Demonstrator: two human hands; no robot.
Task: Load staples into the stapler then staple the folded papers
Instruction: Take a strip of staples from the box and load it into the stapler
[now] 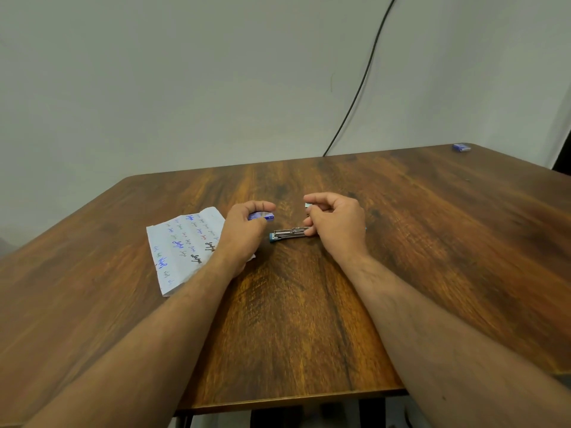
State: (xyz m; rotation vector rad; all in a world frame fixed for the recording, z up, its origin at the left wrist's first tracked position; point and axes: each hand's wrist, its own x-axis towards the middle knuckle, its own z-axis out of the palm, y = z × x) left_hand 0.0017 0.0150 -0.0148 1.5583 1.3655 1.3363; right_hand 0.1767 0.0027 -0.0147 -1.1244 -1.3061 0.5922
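Observation:
A small blue staple box is held in my left hand, just above the folded paper's right edge. The folded white paper with handwritten ink marks lies flat on the table to the left. A metal stapler with a blue base lies open on the table between my hands. My right hand hovers over the stapler's right end and pinches a small silvery strip of staples between thumb and forefinger. The stapler's right part is hidden under that hand.
The brown wooden table meets a grey wall at the back. A second small blue box sits at the far right corner. A black cable runs down the wall behind the table.

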